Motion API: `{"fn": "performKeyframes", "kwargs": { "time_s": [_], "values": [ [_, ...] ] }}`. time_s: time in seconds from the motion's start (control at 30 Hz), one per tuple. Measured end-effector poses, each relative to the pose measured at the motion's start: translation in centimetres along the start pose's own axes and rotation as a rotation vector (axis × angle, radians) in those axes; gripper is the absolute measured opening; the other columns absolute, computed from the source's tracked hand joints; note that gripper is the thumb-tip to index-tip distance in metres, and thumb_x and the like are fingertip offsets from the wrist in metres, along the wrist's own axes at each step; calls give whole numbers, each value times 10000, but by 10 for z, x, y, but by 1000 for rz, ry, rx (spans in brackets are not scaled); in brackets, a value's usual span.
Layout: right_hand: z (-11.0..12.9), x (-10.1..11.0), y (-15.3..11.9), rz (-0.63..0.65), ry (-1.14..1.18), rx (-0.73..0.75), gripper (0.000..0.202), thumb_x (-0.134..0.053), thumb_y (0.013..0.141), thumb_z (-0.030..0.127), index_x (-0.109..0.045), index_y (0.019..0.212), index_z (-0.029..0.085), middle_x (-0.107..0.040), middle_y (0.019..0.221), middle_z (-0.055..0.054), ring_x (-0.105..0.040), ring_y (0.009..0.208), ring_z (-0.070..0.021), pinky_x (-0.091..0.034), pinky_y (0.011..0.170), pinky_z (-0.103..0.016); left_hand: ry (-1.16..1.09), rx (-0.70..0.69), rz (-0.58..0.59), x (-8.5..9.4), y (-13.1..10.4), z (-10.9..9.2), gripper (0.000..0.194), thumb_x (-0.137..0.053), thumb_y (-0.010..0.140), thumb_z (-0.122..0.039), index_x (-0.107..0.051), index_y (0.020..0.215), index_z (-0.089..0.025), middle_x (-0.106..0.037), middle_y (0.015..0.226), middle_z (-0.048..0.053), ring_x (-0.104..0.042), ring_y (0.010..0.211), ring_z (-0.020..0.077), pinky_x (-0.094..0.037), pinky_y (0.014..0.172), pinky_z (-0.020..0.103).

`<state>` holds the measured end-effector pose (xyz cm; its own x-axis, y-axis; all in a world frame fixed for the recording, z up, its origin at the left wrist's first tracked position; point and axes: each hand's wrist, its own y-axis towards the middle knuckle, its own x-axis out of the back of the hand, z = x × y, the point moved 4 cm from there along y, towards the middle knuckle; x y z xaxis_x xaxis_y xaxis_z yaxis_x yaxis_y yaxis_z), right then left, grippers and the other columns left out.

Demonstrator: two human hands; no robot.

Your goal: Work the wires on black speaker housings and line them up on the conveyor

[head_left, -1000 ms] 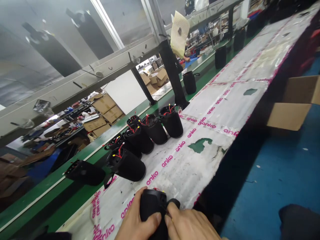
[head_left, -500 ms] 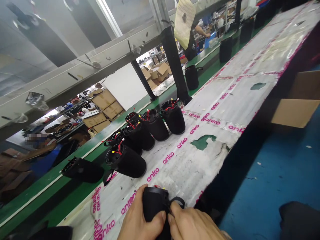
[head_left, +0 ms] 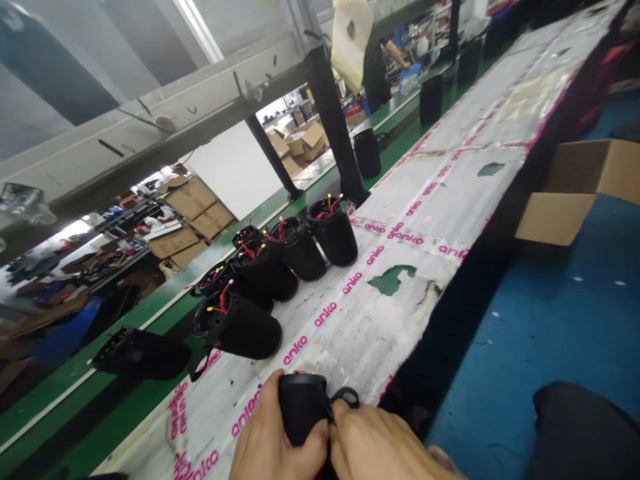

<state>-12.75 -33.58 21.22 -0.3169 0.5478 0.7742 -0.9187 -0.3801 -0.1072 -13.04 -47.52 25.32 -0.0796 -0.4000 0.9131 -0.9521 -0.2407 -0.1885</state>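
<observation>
My left hand (head_left: 275, 433) is wrapped round a black cylindrical housing (head_left: 303, 403), thumb across its near side. At its far rim, bits of red and yellow wire just show. A black strap loop (head_left: 349, 398) sticks out on its right. My right hand (head_left: 385, 443) is closed against that side, fingers pinched at the strap's base; the exact grip is partly hidden. Beyond my hands several similar black housings (head_left: 245, 327) stand in a cluster, with red wires and small white and yellow connectors at their open tops.
White sheeting printed with pink lettering (head_left: 325, 313) covers the bench, torn in places. Along its left runs a green conveyor (head_left: 165, 303) carrying more black housings (head_left: 143, 353). A metal post (head_left: 330, 127) rises beside it. An open cardboard box (head_left: 555, 217) is at right. Another person's arm (head_left: 395, 53) shows far back.
The view has shifted slightly, so the bench and the housings appear further left. Both hands keep nearly the same hold on the housing and its strap.
</observation>
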Motion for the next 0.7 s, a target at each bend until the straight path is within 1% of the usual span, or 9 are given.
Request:
{"fn": "performKeyframes", "kwargs": {
  "time_s": [0.07, 0.13, 0.23, 0.33, 0.4, 0.43, 0.5, 0.6, 0.7],
  "values": [
    [-1, 0, -1, 75, 68, -13, 275, -416, 891, 125, -662, 1014, 120, -727, 819, -150, -719, 755, -297, -491, 612, -319, 17, 7, 18, 2, 0, -3, 805, -541, 673, -449, -364, 1391, -133, -599, 1294, 173, -567, 1219, 336, -399, 1042, 461],
    [-4, 0, -6, 98, 156, -7, 293, -388, 918, 160, -655, 1033, 129, -728, 875, -154, -714, 821, -306, -499, 671, -341, -17, -16, 37, 3, -1, -5, 796, -533, 678, -456, -364, 1386, -134, -595, 1301, 170, -560, 1228, 330, -393, 1050, 463],
    [-13, 1, -14, 0, 305, -20, 307, -351, 953, 266, -641, 1011, 184, -730, 831, -107, -707, 813, -283, -483, 684, -327, -70, -13, 42, 5, -9, -8, 798, -539, 694, -445, -354, 1402, -126, -569, 1348, 173, -538, 1259, 330, -369, 1079, 471],
    [-23, 6, -17, -121, 435, -27, 408, -283, 984, 451, -612, 1074, 227, -722, 778, -68, -701, 756, -268, -461, 638, -319, -98, -12, 85, 8, -18, -9, 830, -523, 756, -442, -264, 1480, -131, -407, 1516, 156, -403, 1391, 304, -289, 1152, 458],
    [-25, 10, -14, -133, 492, 15, 477, -297, 974, 542, -572, 1208, 230, -723, 791, -56, -697, 764, -259, -465, 658, -321, -161, -45, 179, 8, -22, -7, 787, -478, 812, -426, -229, 1508, -158, -261, 1599, 109, -263, 1469, 273, -206, 1199, 446],
    [-25, 12, -12, -120, 520, 39, 497, -327, 966, 559, -547, 1264, 227, -723, 806, -52, -695, 760, -249, -469, 665, -316, -220, -59, 227, 7, -22, -5, 771, -470, 821, -411, -227, 1511, -166, -232, 1611, 97, -229, 1481, 265, -188, 1207, 442],
    [-24, 14, -8, -58, 584, 72, 497, -368, 958, 568, -559, 1250, 214, -709, 761, -38, -681, 689, -220, -469, 633, -296, -384, -81, 295, 5, -20, 1, 825, -538, 780, -409, -235, 1503, -153, -269, 1595, 118, -264, 1466, 281, -220, 1199, 438],
    [-25, 14, -6, 45, 685, 71, 481, -389, 940, 609, -613, 1035, 194, -646, 625, -14, -618, 541, -175, -433, 524, -258, -600, -102, 347, 0, -14, 8, 942, -709, 650, -493, -334, 1430, -123, -466, 1465, 170, -431, 1357, 336, -325, 1143, 457],
    [-27, 12, -6, 63, 767, 50, 506, -432, 904, 654, -598, 979, 182, -615, 601, -6, -579, 507, -151, -419, 495, -244, -784, -193, 456, -3, -18, 0, 786, -730, 669, -556, -464, 1291, -156, -631, 1269, 151, -600, 1159, 328, -451, 1007, 466]
  ]
}}
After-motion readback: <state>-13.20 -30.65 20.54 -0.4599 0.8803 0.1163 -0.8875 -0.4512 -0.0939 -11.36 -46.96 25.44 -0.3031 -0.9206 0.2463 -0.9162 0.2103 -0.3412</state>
